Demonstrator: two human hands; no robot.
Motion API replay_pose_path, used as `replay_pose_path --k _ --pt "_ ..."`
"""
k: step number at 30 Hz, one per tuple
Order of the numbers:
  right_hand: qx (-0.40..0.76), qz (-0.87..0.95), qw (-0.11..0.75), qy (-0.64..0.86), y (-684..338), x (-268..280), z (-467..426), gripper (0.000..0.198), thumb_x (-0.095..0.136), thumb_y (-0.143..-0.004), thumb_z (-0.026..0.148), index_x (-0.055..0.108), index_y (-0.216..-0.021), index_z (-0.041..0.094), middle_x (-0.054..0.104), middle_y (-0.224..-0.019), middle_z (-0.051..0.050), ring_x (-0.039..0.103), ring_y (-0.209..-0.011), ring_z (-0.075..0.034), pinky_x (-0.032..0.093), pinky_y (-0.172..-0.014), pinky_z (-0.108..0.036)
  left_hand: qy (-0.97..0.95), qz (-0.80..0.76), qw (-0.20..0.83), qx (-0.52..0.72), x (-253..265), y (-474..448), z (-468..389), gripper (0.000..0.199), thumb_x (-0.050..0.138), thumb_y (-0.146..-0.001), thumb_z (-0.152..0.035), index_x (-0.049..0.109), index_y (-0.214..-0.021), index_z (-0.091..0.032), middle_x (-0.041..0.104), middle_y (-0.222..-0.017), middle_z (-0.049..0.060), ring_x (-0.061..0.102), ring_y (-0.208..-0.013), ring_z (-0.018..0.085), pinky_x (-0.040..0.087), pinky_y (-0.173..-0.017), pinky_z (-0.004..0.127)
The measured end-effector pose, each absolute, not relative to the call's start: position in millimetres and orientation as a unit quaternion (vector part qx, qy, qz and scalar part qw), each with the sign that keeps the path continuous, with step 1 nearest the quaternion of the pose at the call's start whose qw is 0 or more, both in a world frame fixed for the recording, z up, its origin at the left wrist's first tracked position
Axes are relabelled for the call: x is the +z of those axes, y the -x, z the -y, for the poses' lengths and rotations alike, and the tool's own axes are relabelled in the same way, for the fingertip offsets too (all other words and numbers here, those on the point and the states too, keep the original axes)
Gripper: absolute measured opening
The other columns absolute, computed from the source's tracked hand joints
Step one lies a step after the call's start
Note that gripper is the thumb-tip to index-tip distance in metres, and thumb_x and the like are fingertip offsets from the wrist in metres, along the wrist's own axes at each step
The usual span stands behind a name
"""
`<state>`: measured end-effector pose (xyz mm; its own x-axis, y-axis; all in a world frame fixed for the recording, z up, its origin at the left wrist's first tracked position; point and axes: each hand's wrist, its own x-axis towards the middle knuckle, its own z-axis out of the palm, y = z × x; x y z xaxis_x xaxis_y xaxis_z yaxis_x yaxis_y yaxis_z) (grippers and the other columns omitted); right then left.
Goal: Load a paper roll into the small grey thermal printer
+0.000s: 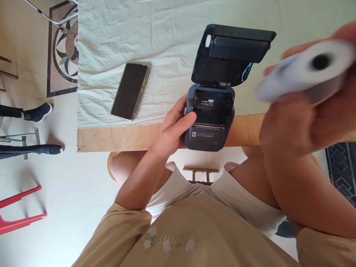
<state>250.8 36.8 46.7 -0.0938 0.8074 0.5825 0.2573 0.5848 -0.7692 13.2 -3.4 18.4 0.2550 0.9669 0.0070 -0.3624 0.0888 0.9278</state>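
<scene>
Table's (133,139) near edge: your portable printer (205,135) is there, overhanging it, gripped along its left side by your left hand (174,128). Opening looks done: lid (222,68) swung up, bay (221,111) exposed. Loading looks outstanding: your right hand (294,126) has the white paper roll (299,74) clasped (blurred), outside the bay, over the near edge's right part.
</scene>
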Motion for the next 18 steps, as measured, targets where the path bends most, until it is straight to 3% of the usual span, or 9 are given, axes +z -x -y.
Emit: replay_pose_path --k 1,4,9,13,16,18 --pt "0.219 0.738 0.506 0.389 -241.9 53.1 -29.6 0.034 0.058 -0.110 0.048 0.072 -0.141 0.045 0.072 -0.134 -0.005 0.076 -0.130 -0.032 0.066 -0.115 -0.063 -0.444 -0.343 0.651 0.511 18.1 -14.0 3.2 0.054 0.076 -0.104 -0.063 0.078 -0.147 -0.031 0.086 -0.143 0.007 0.085 -0.125 0.033 0.074 -0.096 0.041" --pt "0.115 0.790 0.461 0.388 -223.1 60.7 -13.7 0.051 0.060 -0.104 0.020 0.066 -0.149 0.044 0.081 -0.127 0.001 0.082 -0.121 -0.023 0.072 -0.109 -0.048 -0.438 -0.351 0.643 0.521 17.6 -15.5 2.6 0.053 0.079 -0.103 -0.060 0.079 -0.144 -0.028 0.084 -0.149 0.007 0.082 -0.138 0.035 0.072 -0.111 0.044" --pt "-0.008 0.804 0.386 0.453 -222.7 48.8 -14.1 0.036 0.069 -0.108 0.027 0.069 -0.143 0.035 0.083 -0.133 0.001 0.085 -0.121 -0.024 0.074 -0.098 -0.043 -0.441 -0.327 0.655 0.520 15.0 -13.6 3.1 0.051 0.079 -0.103 -0.053 0.077 -0.148 -0.030 0.080 -0.157 0.007 0.078 -0.146 0.035 0.069 -0.118 0.045" --pt "-0.026 0.806 0.449 0.385 -225.8 44.8 -25.6 0.016 0.071 -0.103 0.015 0.067 -0.108 0.030 0.088 -0.127 0.006 0.089 -0.105 -0.022 0.071 -0.086 -0.042 -0.446 -0.353 0.642 0.515 15.9 -13.4 4.5 0.061 0.081 -0.099 -0.064 0.076 -0.148 -0.030 0.080 -0.158 0.006 0.074 -0.150 0.036 0.067 -0.121 0.045" --pt "-0.031 0.816 0.453 0.358 -226.5 45.0 -31.4 0.018 0.068 -0.103 0.012 0.067 -0.104 0.030 0.087 -0.121 0.006 0.087 -0.108 -0.022 0.067 -0.087 -0.044 -0.445 -0.362 0.649 0.500 18.4 -13.6 5.7 0.059 0.078 -0.102 -0.066 0.074 -0.150 -0.032 0.081 -0.156 0.004 0.077 -0.144 0.036 0.069 -0.115 0.043" --pt "-0.051 0.812 0.480 0.328 -225.9 44.8 -30.2 0.019 0.071 -0.101 0.014 0.070 -0.105 0.032 0.082 -0.104 0.005 0.080 -0.093 -0.019 0.057 -0.077 -0.041 -0.444 -0.355 0.657 0.496 17.5 -12.7 6.0 0.057 0.078 -0.103 -0.064 0.074 -0.151 -0.033 0.082 -0.154 0.003 0.079 -0.140 0.035 0.070 -0.111 0.042"
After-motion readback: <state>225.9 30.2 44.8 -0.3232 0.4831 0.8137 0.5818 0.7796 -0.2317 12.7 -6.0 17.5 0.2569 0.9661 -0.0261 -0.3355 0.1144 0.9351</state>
